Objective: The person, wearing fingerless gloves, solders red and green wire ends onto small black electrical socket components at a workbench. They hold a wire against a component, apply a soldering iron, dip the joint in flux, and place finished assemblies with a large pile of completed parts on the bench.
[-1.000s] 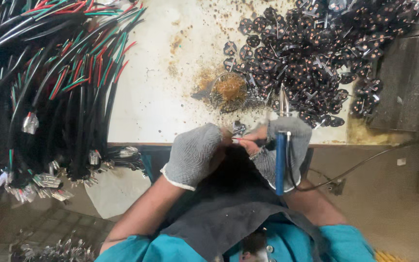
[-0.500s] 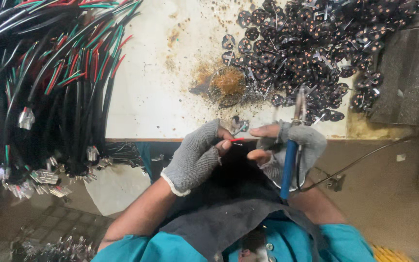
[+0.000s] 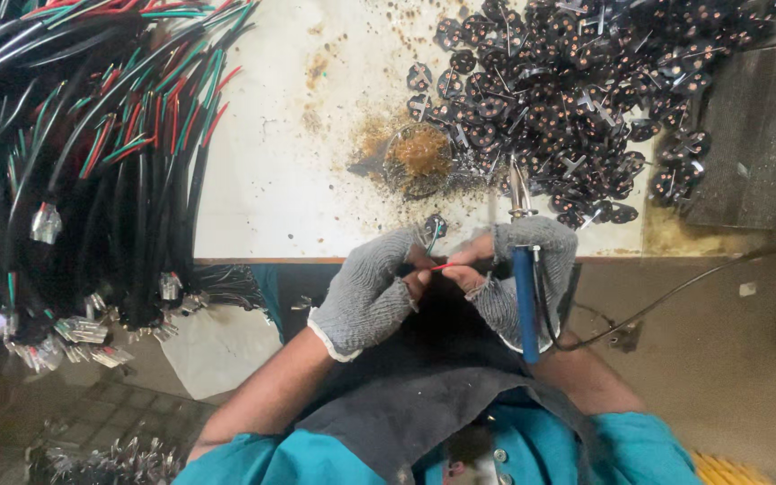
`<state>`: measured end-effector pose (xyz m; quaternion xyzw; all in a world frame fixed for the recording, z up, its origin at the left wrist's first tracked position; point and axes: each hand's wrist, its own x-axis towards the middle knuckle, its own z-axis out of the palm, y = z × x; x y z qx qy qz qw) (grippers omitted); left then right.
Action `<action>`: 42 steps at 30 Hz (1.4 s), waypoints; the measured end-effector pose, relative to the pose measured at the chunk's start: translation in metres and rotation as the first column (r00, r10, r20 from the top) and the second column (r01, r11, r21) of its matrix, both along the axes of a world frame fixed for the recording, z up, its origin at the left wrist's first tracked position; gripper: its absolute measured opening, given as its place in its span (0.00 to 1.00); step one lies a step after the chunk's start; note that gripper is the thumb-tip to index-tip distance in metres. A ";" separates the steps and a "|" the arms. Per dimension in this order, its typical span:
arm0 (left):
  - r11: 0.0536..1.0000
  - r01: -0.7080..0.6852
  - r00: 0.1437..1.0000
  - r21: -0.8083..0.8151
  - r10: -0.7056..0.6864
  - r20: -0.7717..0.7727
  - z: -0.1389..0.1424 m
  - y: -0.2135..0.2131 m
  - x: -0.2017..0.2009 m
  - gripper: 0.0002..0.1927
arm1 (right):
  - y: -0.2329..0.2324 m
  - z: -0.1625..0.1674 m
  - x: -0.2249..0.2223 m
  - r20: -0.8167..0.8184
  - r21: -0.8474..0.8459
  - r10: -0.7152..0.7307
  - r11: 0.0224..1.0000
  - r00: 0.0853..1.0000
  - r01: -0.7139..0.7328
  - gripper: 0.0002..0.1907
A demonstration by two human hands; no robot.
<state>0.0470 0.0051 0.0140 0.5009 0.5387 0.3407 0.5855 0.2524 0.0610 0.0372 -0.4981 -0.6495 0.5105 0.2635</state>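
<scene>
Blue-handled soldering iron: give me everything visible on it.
The blue-handled soldering iron has a glossy, plastic-looking straight handle and a thin metal tip pointing away from the person over the white table edge. It stands roughly upright in the picture, gripped in the grey-gloved right hand. A dark cord trails right from its lower end.

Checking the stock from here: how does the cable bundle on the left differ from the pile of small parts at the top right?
The cable bundle is long black strands with red and green cores, draping over the table edge. The small parts are short round dark discs, heaped loose on the tabletop. Both are unsorted.
</scene>
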 end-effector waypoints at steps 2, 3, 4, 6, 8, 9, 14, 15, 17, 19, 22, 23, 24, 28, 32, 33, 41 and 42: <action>0.995 0.018 0.999 0.094 -0.014 -0.041 -0.001 0.001 -0.001 0.05 | 0.002 -0.001 0.001 -0.015 0.030 0.012 0.999 1.000 -0.011 0.10; 0.995 0.017 0.999 0.095 -0.014 -0.034 -0.001 0.002 0.000 0.05 | 0.003 -0.002 0.001 -0.022 0.048 0.018 0.999 1.000 -0.017 0.11; 0.995 0.015 1.000 0.095 -0.012 -0.027 -0.001 0.002 0.000 0.05 | 0.005 -0.002 0.002 -0.007 0.057 0.049 0.997 0.999 -0.048 0.10; 0.991 0.026 0.999 0.133 -0.020 -0.047 0.000 0.003 0.000 0.05 | 0.008 -0.005 0.005 0.023 0.067 0.109 0.992 0.994 -0.111 0.09; 0.976 0.055 0.994 0.210 -0.035 -0.099 0.002 0.003 -0.001 0.07 | 0.010 -0.010 0.008 -0.050 0.099 0.147 0.985 0.988 -0.142 0.09; 0.983 0.050 0.995 0.179 -0.033 -0.096 0.004 0.003 -0.001 0.07 | 0.010 -0.012 0.009 -0.087 0.115 0.166 0.981 0.982 -0.155 0.09; 0.996 0.016 0.997 0.089 -0.010 -0.074 0.008 0.004 0.002 0.05 | 0.007 -0.017 0.016 -0.127 0.086 0.142 0.988 0.982 -0.132 0.11; 0.995 0.005 0.996 0.100 0.004 -0.090 0.009 0.004 0.004 0.05 | 0.005 -0.018 0.015 -0.146 0.077 0.119 0.991 0.982 -0.108 0.11; 0.992 -0.024 0.992 0.121 0.039 -0.122 0.009 0.004 0.007 0.06 | -0.001 -0.019 0.012 -0.197 0.118 0.069 0.992 0.978 -0.046 0.14; 0.982 -0.050 0.989 0.181 0.074 -0.127 0.009 0.002 0.008 0.07 | -0.005 -0.018 0.010 -0.209 0.147 0.038 0.989 0.977 -0.007 0.15; 0.963 -0.077 0.982 0.258 0.119 -0.149 0.008 0.000 0.008 0.07 | -0.006 -0.014 0.009 -0.166 0.078 0.025 0.997 0.986 -0.012 0.12; 0.956 -0.082 0.978 0.282 0.132 -0.160 0.007 0.000 0.007 0.07 | -0.003 -0.012 0.009 -0.154 -0.012 0.028 0.999 0.988 -0.031 0.10; 0.958 -0.101 0.983 0.267 0.137 -0.121 0.006 0.000 0.005 0.06 | 0.000 -0.010 0.010 -0.143 -0.102 0.033 0.994 0.989 -0.048 0.08; 0.961 -0.120 0.986 0.249 0.145 -0.085 0.003 0.001 0.003 0.05 | 0.014 -0.009 0.010 0.026 0.259 0.211 0.943 0.977 -0.210 0.15; 0.969 -0.072 0.986 0.235 0.104 -0.128 0.004 0.001 0.004 0.06 | 0.011 -0.014 0.005 -0.011 0.122 0.156 0.981 0.988 -0.153 0.09; 0.970 -0.072 0.987 0.230 0.102 -0.122 0.004 0.001 0.004 0.05 | 0.010 -0.016 0.004 -0.018 0.061 0.132 0.990 0.991 -0.131 0.08; 0.893 -0.152 0.945 0.424 0.256 -0.201 -0.007 -0.004 0.011 0.10 | 0.002 -0.008 0.001 -0.178 0.064 -0.007 0.998 0.984 0.018 0.18; 0.874 -0.135 0.951 0.467 0.246 -0.186 -0.007 -0.004 0.012 0.10 | 0.000 -0.004 -0.001 -0.219 0.090 -0.055 0.993 0.974 0.077 0.23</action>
